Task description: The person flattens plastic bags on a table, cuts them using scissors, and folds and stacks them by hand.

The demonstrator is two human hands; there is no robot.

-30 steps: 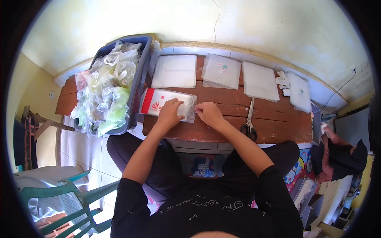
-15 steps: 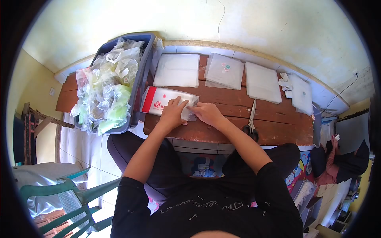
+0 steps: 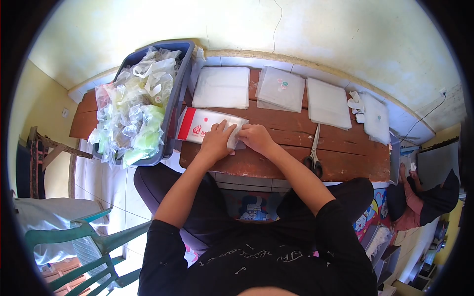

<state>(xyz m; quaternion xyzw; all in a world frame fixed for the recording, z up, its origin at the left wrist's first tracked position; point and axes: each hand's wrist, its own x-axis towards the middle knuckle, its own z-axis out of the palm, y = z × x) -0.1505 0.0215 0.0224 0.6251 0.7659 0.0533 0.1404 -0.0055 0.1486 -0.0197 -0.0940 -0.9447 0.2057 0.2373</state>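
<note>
A red-and-white printed plastic pack (image 3: 197, 118) lies near the left end of the low wooden table, with red lettering partly covered. My left hand (image 3: 217, 140) rests flat on its right part, fingers spread and pressing down. Beside it, my right hand (image 3: 257, 139) has its fingers pinched at the right edge of the clear plastic there; the fingertips are partly hidden. To the right, a pair of scissors (image 3: 314, 153) with dark handles lies on the wood, apart from both hands.
A blue-grey tub (image 3: 186, 59) heaped with crumpled plastic bags (image 3: 133, 108) stands at the left. Along the back of the wooden table (image 3: 281, 118) lie clear plastic stacks (image 3: 220, 86), (image 3: 328, 101). A green chair (image 3: 98, 246) is lower left. Another person (image 3: 414, 197) sits far right.
My right hand's fingers have curled more tightly and shifted slightly at the plastic's edge. My left hand stays on the pack. The person at the far right has moved their hands.
</note>
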